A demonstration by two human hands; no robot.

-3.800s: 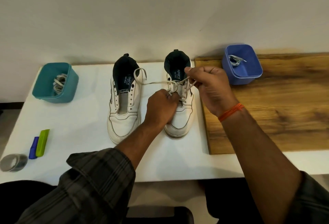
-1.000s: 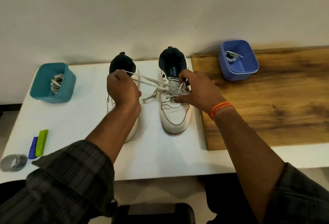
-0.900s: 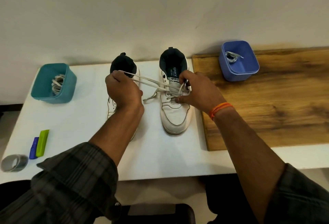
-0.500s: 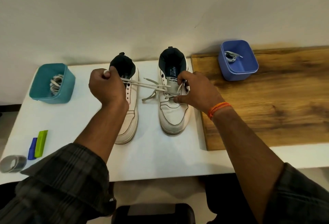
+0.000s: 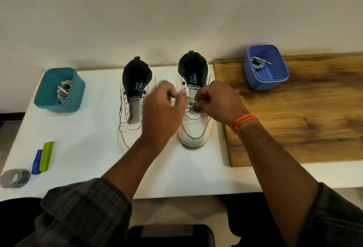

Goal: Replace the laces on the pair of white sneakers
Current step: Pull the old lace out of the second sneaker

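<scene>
Two white sneakers stand side by side on the smooth white counter (image 5: 88, 138), toes toward the person, dark padded collars toward the wall. The right sneaker (image 5: 194, 129) serves as landmark: smooth, leather-like upper with dark stitched seams and a rounded toe cap. Its flat, woven white lace (image 5: 189, 104) crosses the lower eyelets. The right hand (image 5: 216, 103) sits over the sneaker's tongue, its grip curled and pinched on the lace near the eyelets. The left hand (image 5: 163, 113), blurred, hovers just left of the landmark; its fingers are curled, with something white showing between them, and whether that grip is actually clamped on the lace cannot be told.

Just left of the landmark, partly behind the left hand, the left sneaker (image 5: 129, 113) stands unlaced, its grey tongue bare. Far left, a teal square tub (image 5: 59, 89) with rounded corners holds coiled laces. Right of the landmark lies a grained wooden board (image 5: 304, 119), its straight edge just beside the sneaker's sole; a blue tub (image 5: 265, 68) with a lace inside stands on it near the wall. Far left and nearer the counter's front edge lie a green and blue clip-like piece (image 5: 44, 157) and a grey tape roll (image 5: 14, 178). Open white counter stretches in front of both toes to the near edge.
</scene>
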